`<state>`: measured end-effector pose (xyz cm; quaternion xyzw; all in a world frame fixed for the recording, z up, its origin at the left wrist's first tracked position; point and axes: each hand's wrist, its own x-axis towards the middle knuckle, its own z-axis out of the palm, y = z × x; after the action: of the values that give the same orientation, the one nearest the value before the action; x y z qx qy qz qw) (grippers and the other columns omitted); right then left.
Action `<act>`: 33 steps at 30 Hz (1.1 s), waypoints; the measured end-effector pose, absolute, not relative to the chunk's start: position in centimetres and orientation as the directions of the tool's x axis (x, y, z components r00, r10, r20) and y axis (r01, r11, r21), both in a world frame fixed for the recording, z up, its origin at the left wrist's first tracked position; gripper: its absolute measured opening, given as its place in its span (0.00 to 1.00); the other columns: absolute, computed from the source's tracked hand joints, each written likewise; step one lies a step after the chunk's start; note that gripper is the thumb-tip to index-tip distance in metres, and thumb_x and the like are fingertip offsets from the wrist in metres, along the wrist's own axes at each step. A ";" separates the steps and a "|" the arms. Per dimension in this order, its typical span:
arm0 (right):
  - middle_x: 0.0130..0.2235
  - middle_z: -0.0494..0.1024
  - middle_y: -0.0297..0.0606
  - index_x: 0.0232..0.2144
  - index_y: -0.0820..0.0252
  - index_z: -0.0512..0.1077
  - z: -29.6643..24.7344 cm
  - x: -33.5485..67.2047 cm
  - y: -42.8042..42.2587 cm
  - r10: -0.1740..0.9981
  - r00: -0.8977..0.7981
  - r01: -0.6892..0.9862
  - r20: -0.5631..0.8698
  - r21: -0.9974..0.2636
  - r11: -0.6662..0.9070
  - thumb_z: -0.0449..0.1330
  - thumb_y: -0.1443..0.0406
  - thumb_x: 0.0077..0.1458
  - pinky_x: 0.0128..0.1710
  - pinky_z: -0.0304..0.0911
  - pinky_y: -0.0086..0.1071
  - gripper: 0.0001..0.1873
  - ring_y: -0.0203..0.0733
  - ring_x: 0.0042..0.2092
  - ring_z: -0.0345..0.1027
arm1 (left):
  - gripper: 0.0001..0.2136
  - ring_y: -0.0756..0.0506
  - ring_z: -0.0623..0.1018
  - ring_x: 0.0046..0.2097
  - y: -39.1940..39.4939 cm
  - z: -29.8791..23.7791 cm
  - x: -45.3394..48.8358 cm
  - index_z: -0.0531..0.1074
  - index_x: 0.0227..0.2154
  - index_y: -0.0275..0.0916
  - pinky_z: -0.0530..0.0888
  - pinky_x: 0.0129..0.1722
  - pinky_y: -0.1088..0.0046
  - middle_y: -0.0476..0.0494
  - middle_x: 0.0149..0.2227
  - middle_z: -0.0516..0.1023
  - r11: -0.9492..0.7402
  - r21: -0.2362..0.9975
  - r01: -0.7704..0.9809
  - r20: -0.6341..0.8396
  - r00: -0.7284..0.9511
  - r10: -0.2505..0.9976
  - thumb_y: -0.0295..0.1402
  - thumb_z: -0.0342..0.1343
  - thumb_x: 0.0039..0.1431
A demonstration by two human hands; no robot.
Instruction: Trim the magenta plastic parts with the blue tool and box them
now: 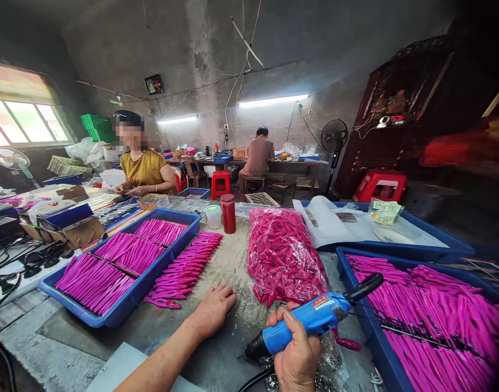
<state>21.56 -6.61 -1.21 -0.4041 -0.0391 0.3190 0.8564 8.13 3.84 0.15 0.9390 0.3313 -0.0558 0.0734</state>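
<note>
In my right hand (297, 351) I grip a blue electric screwdriver (306, 321), fingers wrapped around its body. Its black nose and thin bit point left and down at the tabletop. My left hand (216, 310) lies on the table, empty as far as I see, with fingertips at a scatter of small metal rings (244, 296). Beside it on the left is a row of magenta stick-like pieces (188, 267) with glossy, darker ends. Beyond the screwdriver stands a clear plastic bag (284, 253) full of dark pink parts. One loose dark pink part (349, 343) lies right of my right hand.
Blue trays of magenta sticks flank the workspace, one left (121, 305) and one right (375, 340). A red canister (228, 213) and a small lidded tub (213, 216) stand behind. A black cord (255, 379) crosses the front. Two other people sit farther back.
</note>
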 end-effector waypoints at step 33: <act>0.21 0.68 0.28 0.31 0.60 0.64 -2.0 21.5 -6.5 0.596 0.778 -0.540 -0.200 -0.697 0.471 0.68 0.59 0.31 0.22 0.62 0.30 0.24 0.35 0.21 0.63 | 0.17 0.43 0.69 0.50 1.6 -1.0 4.7 0.73 0.44 0.43 0.63 0.46 0.64 0.44 0.47 0.75 -0.627 0.232 0.744 -0.028 0.650 0.760 0.24 0.41 0.62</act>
<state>21.50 -6.55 -2.02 -0.3930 -0.0351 0.3314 0.8570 4.70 1.61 -0.97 0.9012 0.4171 0.0361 0.1122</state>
